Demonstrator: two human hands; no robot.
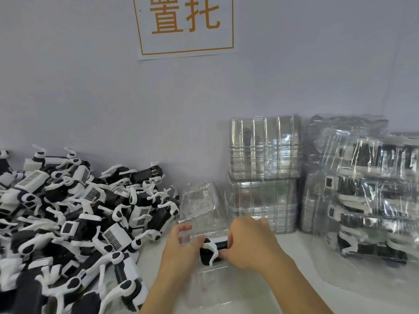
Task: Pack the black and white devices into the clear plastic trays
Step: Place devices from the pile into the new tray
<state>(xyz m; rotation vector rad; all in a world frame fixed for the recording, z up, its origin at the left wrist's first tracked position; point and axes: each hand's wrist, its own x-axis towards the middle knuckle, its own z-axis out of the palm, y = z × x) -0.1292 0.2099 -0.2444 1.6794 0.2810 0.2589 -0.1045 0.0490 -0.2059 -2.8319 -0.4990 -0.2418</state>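
You had one black and white device (213, 248) between both hands, seated low in the open clear plastic tray (199, 214) at the middle of the table (301, 288). Your left hand (181, 248) was curled on the tray's near-left edge beside the device; your right hand (247, 243) pinched the device's black body from the right, fingers closed on it.

The device looked rigid and light, but its thin white curved arms seemed the weak part, so the black body was the safer place to hold. The tray looked thin, springy and slick; it would likely flex or skate if pressed on one side, so steadying its rim made sense.

Room was tight. The loose pile of devices (74, 214) crowded the tray's left, nearly touching it. Stacks of empty trays (264, 175) stood just behind your right hand, and packed trays (367, 189) filled the far right. The freest space lay toward you, on the bare near strip of table.
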